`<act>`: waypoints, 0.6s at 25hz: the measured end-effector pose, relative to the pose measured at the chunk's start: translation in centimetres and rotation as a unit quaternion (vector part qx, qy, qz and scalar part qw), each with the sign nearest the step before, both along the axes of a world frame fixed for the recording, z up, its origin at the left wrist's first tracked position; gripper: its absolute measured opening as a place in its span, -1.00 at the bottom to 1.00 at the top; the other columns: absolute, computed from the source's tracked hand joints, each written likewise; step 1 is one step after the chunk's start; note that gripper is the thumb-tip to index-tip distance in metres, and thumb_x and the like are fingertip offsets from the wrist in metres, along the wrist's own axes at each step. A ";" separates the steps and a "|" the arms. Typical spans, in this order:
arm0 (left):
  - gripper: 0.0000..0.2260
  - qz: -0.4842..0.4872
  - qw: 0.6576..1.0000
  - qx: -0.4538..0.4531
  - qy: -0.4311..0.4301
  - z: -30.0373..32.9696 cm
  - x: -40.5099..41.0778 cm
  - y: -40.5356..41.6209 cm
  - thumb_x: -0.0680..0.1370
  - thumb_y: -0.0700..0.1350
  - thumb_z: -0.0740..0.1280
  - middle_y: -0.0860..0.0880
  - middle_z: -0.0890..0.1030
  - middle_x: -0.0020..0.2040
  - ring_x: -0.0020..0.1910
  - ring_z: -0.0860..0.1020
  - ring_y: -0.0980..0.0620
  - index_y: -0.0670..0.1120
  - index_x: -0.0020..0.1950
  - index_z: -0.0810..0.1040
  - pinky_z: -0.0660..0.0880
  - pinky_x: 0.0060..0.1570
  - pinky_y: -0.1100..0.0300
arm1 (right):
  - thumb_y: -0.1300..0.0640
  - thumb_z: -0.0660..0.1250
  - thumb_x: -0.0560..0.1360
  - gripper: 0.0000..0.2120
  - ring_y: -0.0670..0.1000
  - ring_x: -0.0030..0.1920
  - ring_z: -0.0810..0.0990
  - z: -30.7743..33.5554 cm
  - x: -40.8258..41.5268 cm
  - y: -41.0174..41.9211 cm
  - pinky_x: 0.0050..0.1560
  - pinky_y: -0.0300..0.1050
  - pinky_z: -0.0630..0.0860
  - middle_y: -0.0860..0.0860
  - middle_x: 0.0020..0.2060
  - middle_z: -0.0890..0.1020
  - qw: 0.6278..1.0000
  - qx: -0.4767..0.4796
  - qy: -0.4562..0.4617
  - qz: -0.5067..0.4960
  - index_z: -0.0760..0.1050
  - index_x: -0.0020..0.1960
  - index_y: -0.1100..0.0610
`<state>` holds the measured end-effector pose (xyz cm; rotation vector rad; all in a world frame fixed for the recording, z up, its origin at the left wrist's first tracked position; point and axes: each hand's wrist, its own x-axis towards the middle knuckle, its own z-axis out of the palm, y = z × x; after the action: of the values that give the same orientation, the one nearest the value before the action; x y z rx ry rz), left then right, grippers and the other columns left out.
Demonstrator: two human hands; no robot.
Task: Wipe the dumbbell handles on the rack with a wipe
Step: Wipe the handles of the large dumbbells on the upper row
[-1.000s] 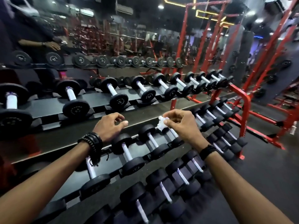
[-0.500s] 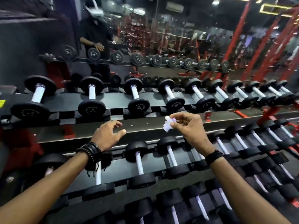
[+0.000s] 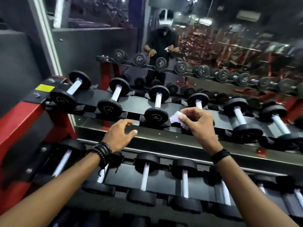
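While both my forearms reach out over the rack (image 3: 24,122), the lower tier sits nearest me, its dumbbells lying in black cradles with pale handles pointing away; 1 of them (image 3: 145,179) lies between my 2 arms. My left wrist carries a stack of dark bracelets (image 3: 101,153) and my right wrist a black band (image 3: 220,155).

My left hand (image 3: 118,136) hovers above the bare shelf edge between the tiers, fingers loosely curved and spread, holding nothing; whether the fingertips touch the metal I cannot tell. My right hand (image 3: 199,123) is raised at the level of the upper tier with the white wipe (image 3: 177,117) pinched between thumb and forefinger. The crumpled sheet sticks out to the left of my fingertips, and a smaller part hangs below them. It lies just right of the front plate of the upper-tier dumbbell (image 3: 157,106), apart from that bar, and in front of the next dumbbell handle (image 3: 199,104), which my hand partly hides. Contact between wipe and any handle is not visible.

Further right, more upper-tier dumbbells run off blurred. Behind the rack a mirror (image 3: 213,54) reflects a person in dark clothing, hands raised.
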<state>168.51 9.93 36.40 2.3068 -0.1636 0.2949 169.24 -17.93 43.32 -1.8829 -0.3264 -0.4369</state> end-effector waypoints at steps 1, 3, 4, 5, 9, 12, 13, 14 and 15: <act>-0.63 0.004 1.000 0.007 0.003 -0.2 0.2 -0.2 0.53 -0.01 0.42 -0.06 0.58 0.21 0.19 0.55 -0.03 -0.13 0.29 0.54 0.46 0.25 0.03 | 0.18 0.50 0.44 -0.92 -0.03 -0.21 0.64 -0.5 0.6 -0.1 -0.13 -0.11 0.54 0.01 -0.19 0.70 1.000 -0.004 0.001 0.000 0.65 -0.07 0.11; -0.61 0.018 1.000 0.018 0.009 0.0 1.1 -0.4 0.54 -0.03 0.43 -0.05 0.56 0.23 0.19 0.55 -0.03 -0.11 0.32 0.51 0.47 0.25 0.01 | 0.19 0.51 0.44 -0.90 -0.02 -0.15 0.66 -1.2 1.6 -0.3 -0.08 -0.13 0.57 0.01 -0.16 0.71 1.000 0.007 0.001 0.006 0.65 -0.06 0.12; -0.60 0.024 0.999 0.019 0.009 0.1 2.0 -0.5 0.54 -0.04 0.43 -0.05 0.55 0.24 0.18 0.54 -0.03 -0.11 0.34 0.50 0.47 0.25 -0.01 | 0.19 0.51 0.43 -0.90 -0.03 -0.14 0.66 -1.4 2.1 -0.4 -0.07 -0.15 0.58 0.00 -0.16 0.71 1.000 0.017 0.004 0.008 0.65 -0.06 0.13; -0.59 0.029 0.999 0.020 0.008 0.2 2.9 -0.5 0.54 -0.04 0.43 -0.05 0.55 0.24 0.18 0.54 -0.04 -0.10 0.35 0.49 0.47 0.26 -0.02 | 0.20 0.51 0.43 -0.90 -0.02 -0.14 0.66 -1.7 2.7 -0.4 -0.07 -0.15 0.58 0.01 -0.16 0.71 1.000 0.026 0.009 0.005 0.65 -0.06 0.14; -0.56 0.041 0.998 0.051 -0.004 0.6 7.4 -0.4 0.55 -0.01 0.39 -0.08 0.50 0.32 0.27 0.50 -0.07 -0.09 0.39 0.43 0.43 0.30 -0.05 | 0.20 0.52 0.42 -0.90 0.05 -0.12 0.67 -2.5 5.5 -0.5 -0.09 -0.13 0.59 0.06 -0.15 0.71 0.998 0.047 0.031 0.000 0.64 -0.09 0.14; -0.53 0.039 0.995 0.089 0.005 0.2 12.5 -0.6 0.57 0.01 0.35 -0.10 0.44 0.39 0.35 0.44 -0.12 -0.09 0.44 0.38 0.37 0.35 -0.05 | 0.24 0.52 0.41 -0.90 0.01 -0.14 0.66 -2.4 8.6 -0.1 -0.06 -0.11 0.59 0.10 -0.15 0.70 0.997 0.065 0.029 -0.019 0.63 -0.09 0.17; -0.52 0.040 0.994 0.097 0.002 0.1 14.4 -0.7 0.57 0.01 0.35 -0.12 0.43 0.39 0.35 0.43 -0.14 -0.10 0.45 0.37 0.36 0.35 -0.04 | 0.25 0.51 0.41 -0.91 0.01 -0.15 0.66 -2.4 9.7 0.3 -0.06 -0.09 0.59 0.11 -0.16 0.70 0.997 0.068 0.030 -0.025 0.63 -0.10 0.18; -0.52 0.040 0.994 0.103 -0.006 -0.1 16.3 -0.8 0.57 0.00 0.34 -0.13 0.43 0.40 0.35 0.42 -0.16 -0.11 0.45 0.36 0.35 0.35 -0.03 | 0.26 0.51 0.42 -0.91 0.01 -0.17 0.66 -2.5 10.7 0.9 -0.06 -0.08 0.59 0.11 -0.17 0.70 0.997 0.065 0.032 -0.030 0.63 -0.11 0.17; -0.51 0.040 0.994 0.104 -0.018 -0.2 18.5 -1.1 0.57 -0.01 0.33 -0.14 0.42 0.40 0.36 0.41 -0.17 -0.12 0.46 0.36 0.34 0.35 -0.03 | 0.26 0.51 0.42 -0.91 0.02 -0.17 0.66 -2.7 11.9 1.4 -0.06 -0.07 0.60 0.10 -0.18 0.71 0.997 0.060 0.033 -0.034 0.63 -0.11 0.16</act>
<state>187.00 8.86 36.22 2.5190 -0.1251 0.3752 181.14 -16.51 40.66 -1.7906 -0.1894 -0.4303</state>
